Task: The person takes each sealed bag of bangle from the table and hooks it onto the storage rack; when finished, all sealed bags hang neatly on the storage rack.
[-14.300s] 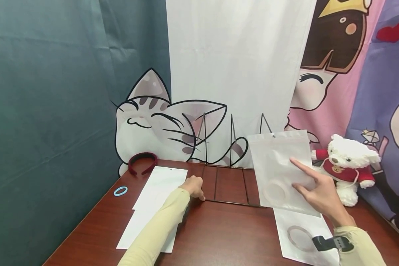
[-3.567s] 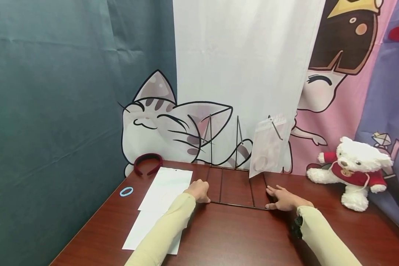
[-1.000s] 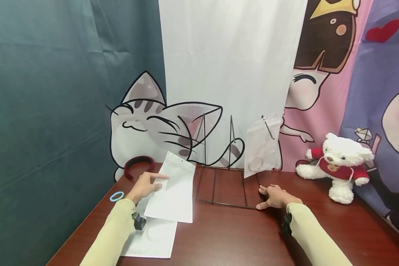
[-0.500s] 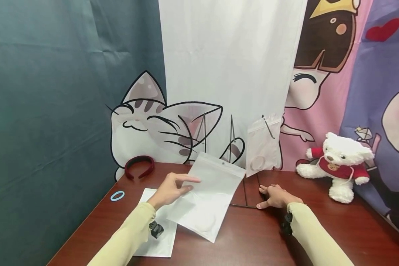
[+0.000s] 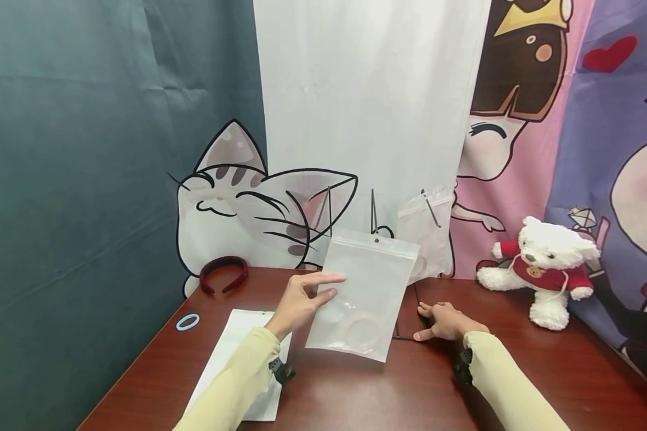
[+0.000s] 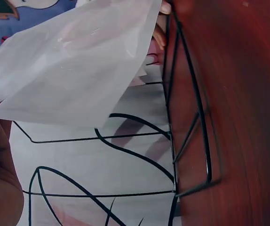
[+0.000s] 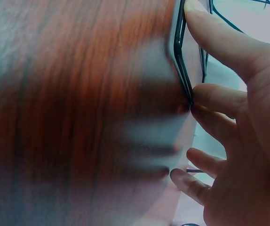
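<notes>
My left hand (image 5: 301,302) pinches a white, semi-clear zip bag (image 5: 363,281) by its left edge, off the table. A faint ring-shaped item shows low inside it. The bag's punched hole is near the front end of the middle hook; whether it is on the hook I cannot tell. Behind the bag, mostly hidden in the head view, stands a black wire display rack (image 7: 178,47). Thumb and fingers of my right hand (image 5: 446,321) hold the rack's base at its front right corner. Another zip bag (image 5: 433,239) hangs from the rack's right hook.
One more white bag (image 5: 227,338) lies on the brown table (image 5: 350,395), partly under my left forearm. A blue ring (image 5: 187,322) and a dark red headband (image 5: 223,260) lie at the left. A white teddy bear (image 5: 550,263) sits at the right.
The left hand has lifted the upper bag off the left pile and carried it right, before the rack's middle hook. Earlier, the right hand let go of the bag now hanging and took the base.
</notes>
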{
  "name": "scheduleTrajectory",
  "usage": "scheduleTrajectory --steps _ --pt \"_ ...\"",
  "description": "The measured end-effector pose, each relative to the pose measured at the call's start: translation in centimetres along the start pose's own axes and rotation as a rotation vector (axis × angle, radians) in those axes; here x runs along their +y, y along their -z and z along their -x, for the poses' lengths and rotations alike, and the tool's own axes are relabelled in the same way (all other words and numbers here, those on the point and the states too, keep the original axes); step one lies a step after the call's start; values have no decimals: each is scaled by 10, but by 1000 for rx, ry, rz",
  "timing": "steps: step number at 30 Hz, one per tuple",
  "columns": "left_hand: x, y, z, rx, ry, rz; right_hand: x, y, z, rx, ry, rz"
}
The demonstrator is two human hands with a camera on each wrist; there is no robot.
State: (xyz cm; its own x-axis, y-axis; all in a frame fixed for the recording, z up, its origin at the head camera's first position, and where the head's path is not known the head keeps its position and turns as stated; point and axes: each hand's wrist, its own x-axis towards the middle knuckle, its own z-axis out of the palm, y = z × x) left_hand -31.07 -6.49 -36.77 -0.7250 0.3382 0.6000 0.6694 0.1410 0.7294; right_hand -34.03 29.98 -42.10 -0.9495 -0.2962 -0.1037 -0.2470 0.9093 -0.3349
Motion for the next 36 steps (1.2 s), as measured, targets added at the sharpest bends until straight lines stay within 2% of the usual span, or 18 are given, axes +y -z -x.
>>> scheduleTrajectory --steps 5,10,22,31,36 --pt "0 -8 -3 24 -11 44 0 -2 2 -2 -6 -1" --pt "3 -12 -9 51 -29 43 0 1 4 1 -16 1" --pt "-1 -14 -13 93 30 114 -5 3 3 -19 -17 8" --pt "-4 -17 -17 80 66 130 -2 1 4 -14 -23 16" --pt "-6 -22 -22 109 86 126 -1 0 4 -15 -18 20"
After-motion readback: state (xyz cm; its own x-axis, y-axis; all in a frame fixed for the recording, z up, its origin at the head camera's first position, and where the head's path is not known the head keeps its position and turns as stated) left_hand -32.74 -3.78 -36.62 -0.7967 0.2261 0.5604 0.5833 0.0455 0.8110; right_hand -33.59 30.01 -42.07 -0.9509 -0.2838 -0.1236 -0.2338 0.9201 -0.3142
